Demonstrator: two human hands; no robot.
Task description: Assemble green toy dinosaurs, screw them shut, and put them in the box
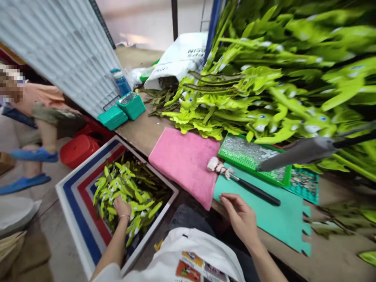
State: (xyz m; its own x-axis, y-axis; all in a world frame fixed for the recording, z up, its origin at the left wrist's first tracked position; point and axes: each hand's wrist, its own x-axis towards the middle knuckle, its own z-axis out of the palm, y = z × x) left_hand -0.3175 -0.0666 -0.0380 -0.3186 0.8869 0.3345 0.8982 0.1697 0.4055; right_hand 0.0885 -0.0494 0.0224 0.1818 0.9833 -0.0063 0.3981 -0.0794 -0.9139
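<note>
My left hand (122, 207) reaches into a striped bin (70, 196) and is closed among a heap of bright green rubbery toy figures (129, 182) with blue eyes. Its fingertips are partly hidden, so what it grips cannot be made out. My right hand (241, 219) hovers by the near edge of a teal foam mat (282, 223), thumb and forefinger pinched together; anything between them is too small to see. A tool with a black handle (258, 192) and a cloth-wrapped end lies on the mat, beside a pink pad (186, 160).
Green toy figures (258, 98) are piled high on the bench. A green tray (255, 156) holds small metal parts. A grey hanging tool (296, 152) juts over it. Teal baskets (132, 105) and a blue bottle (121, 82) stand at the back. Another person (44, 105) sits at left.
</note>
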